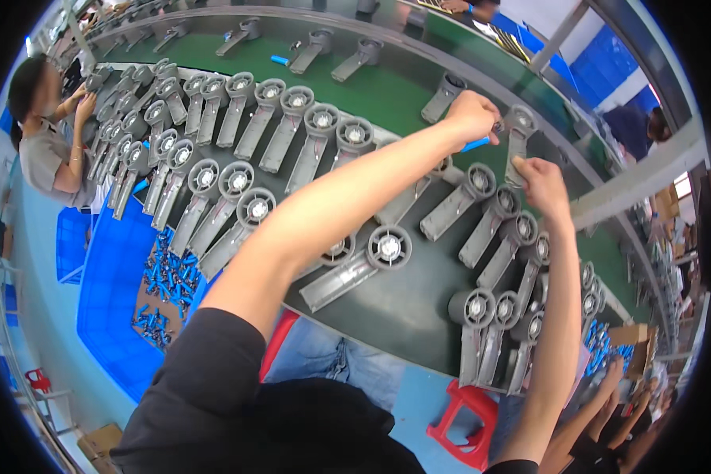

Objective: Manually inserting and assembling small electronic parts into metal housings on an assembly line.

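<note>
Gripping with both hands, we reach out over a dark worktable, taking twelve o'clock as the far side of the view. Our left hand, between one and two o'clock, has its fingers curled around a small blue cylindrical part, which pokes out below the knuckles; a dark end shows near the fingertips. Our right hand, toward half past two, has thumb and fingers pinched on the near end of the handle of a gray fan housing. That housing stands out at two o'clock, round end pointing away from us, just beside the left hand; we cannot tell whether it rests on anything. Near the centre, a loose housing lies with its round end toward one o'clock. More housings fan out in rows from nine to twelve o'clock, and a cluster sits close to four. We see a blue bin at eight o'clock holding many blue parts, a red stool at five, and a co-worker near ten, beside the rows.
</note>
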Tool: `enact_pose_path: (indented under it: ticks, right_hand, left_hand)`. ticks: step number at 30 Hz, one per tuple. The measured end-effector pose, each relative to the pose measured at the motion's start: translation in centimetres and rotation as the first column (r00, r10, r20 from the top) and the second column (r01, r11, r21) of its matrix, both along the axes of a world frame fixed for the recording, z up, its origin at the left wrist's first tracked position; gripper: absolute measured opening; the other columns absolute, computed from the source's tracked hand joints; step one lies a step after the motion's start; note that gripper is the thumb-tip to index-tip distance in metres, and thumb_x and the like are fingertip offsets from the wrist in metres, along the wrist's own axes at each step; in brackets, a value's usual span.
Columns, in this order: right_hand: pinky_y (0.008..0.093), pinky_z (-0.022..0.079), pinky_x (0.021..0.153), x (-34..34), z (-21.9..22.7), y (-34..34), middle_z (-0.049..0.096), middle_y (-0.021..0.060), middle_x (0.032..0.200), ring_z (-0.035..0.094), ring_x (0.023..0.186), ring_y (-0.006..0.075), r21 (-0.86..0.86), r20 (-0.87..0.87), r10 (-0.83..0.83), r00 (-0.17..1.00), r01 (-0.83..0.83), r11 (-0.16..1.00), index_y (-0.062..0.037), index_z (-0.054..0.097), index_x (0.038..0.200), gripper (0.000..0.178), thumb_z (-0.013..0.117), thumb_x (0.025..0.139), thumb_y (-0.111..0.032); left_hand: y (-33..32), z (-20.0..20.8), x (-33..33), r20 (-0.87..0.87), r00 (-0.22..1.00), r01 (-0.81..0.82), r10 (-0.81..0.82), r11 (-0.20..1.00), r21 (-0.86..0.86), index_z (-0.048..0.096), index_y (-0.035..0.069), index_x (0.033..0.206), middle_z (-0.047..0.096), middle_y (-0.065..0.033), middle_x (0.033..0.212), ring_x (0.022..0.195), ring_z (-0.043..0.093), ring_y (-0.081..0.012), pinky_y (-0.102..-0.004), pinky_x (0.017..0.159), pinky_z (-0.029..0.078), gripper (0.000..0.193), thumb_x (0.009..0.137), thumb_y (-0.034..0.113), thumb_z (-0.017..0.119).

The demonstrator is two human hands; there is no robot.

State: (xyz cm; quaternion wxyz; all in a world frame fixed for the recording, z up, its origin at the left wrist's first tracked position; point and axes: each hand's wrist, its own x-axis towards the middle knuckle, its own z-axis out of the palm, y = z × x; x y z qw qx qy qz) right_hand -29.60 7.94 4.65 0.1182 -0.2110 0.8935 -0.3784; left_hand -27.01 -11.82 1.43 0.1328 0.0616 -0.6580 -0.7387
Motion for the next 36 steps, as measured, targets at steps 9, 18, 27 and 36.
enact_pose_path:
  ticks: [9,18,27,36]
  right_hand:
    - [0.0272,0.040,0.046,-8.9,-8.7,-3.0,0.057,0.0008,0.063,0.053,0.053,0.0099,0.135,0.061,-0.084,0.995,0.076,0.988,-0.0062,0.061,0.074,0.041,0.063,0.093,-0.043]
    - [0.0444,0.051,0.074,5.5,2.5,3.2,0.069,0.0184,0.079,0.067,0.077,0.0360,0.349,-0.374,-0.036,0.927,0.176,0.920,0.0002,0.069,0.104,0.045,0.064,0.090,-0.042]
    - [0.0375,0.052,0.071,16.3,5.6,31.8,0.070,0.0180,0.080,0.069,0.074,0.0277,0.406,-0.397,-0.528,0.750,0.660,0.632,0.0018,0.072,0.096,0.035,0.067,0.087,-0.032]
    - [0.0446,0.052,0.087,16.9,-3.3,36.7,0.071,0.0214,0.098,0.067,0.099,0.0362,0.601,-0.295,-0.648,0.702,0.664,0.445,-0.0040,0.072,0.092,0.046,0.073,0.078,-0.048]
  left_hand:
    - [-10.5,-2.4,-7.1,-0.276,0.911,-0.354,0.306,0.242,-0.903,0.073,0.004,0.072,0.069,-0.0208,0.076,0.078,0.071,-0.0358,-0.0450,0.072,0.057,0.020,0.076,0.021,0.065]
    - [-29.3,-4.4,-3.3,-0.061,0.897,-0.129,0.438,0.129,-0.983,0.063,0.007,0.126,0.066,-0.0180,0.122,0.110,0.064,-0.0324,-0.0419,0.092,0.052,0.053,0.079,0.031,0.069]
    - [-13.5,7.0,10.4,-0.298,0.942,-0.336,0.156,0.435,-0.835,0.054,0.009,0.140,0.066,-0.0074,0.120,0.091,0.062,-0.0128,-0.0239,0.082,0.046,0.057,0.089,0.025,0.072]
    - [8.8,3.4,28.4,-0.195,0.980,-0.184,0.037,0.535,-0.825,0.060,0.001,0.130,0.064,-0.0113,0.106,0.091,0.061,-0.0207,-0.0295,0.073,0.047,0.061,0.072,0.007,0.078]
